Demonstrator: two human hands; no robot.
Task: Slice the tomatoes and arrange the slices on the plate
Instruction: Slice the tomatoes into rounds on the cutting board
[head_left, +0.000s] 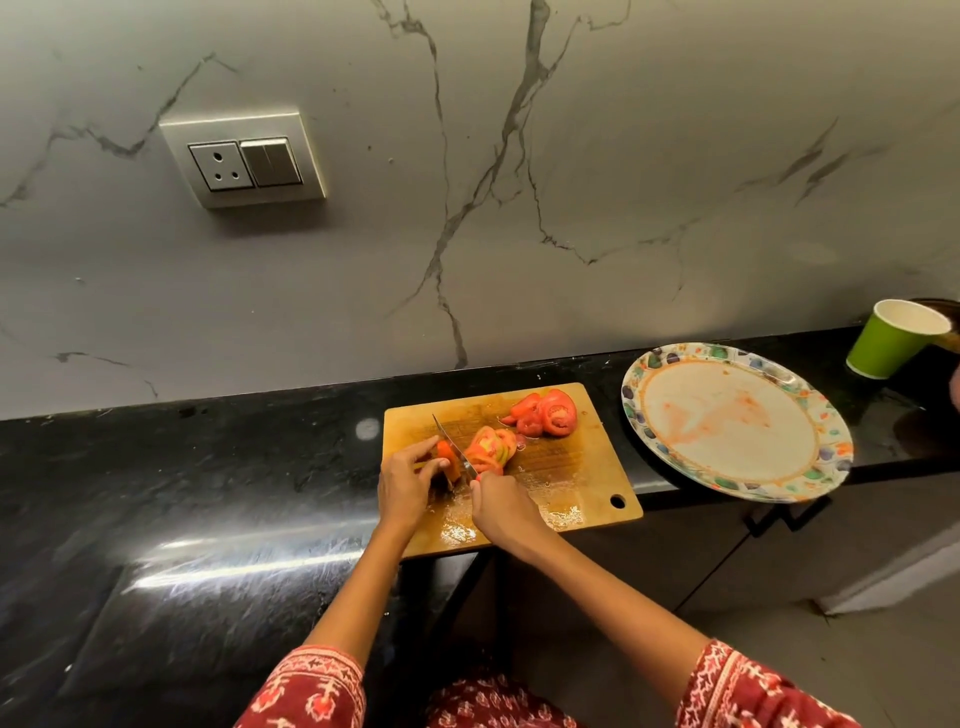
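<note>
While my left fingers curl down over the uncut end of the tomato, pinning it to the cutting board, my right fingers are wrapped tight round the handle of the knife. Its blade runs away from me at a slant, edge down in the tomato just beside my left fingertips. On the far side of the blade, the slices already cut from this tomato lean against one another in a loose fan, red with some green at the core. Further back, near the board's far right corner, lies a second heap of slices, apart from the first.

Juice shines wet on the near part of the board, which sits on the black desk with its near edge hanging a little past the desk's front. To the right of the board, close but not touching, the patterned plate rests partly over the desk's edge; it carries only orange smears. Beyond it stands a green paper cup. My red patterned sleeves show at the bottom, and a socket plate sits on the marbled wall.
</note>
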